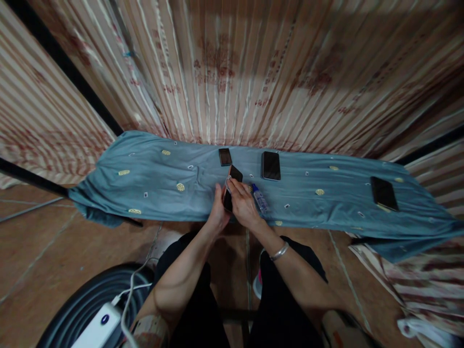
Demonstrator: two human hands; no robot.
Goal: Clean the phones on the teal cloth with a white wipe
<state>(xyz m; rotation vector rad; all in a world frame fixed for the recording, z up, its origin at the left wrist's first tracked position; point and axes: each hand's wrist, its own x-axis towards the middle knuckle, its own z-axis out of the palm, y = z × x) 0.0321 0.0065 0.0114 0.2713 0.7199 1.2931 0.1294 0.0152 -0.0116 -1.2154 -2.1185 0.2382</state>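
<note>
Lying near the held phone (232, 186): bottle (259, 199), handset (270, 165).

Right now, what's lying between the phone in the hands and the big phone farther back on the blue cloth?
In the head view, only bare blue cloth lies between the held phone and the bigger phone.

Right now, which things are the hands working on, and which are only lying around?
In use: left hand and right hand hold a dark phone.

Lying about: small phone, larger phone, far-right phone, small bottle, blue cloth.
</note>
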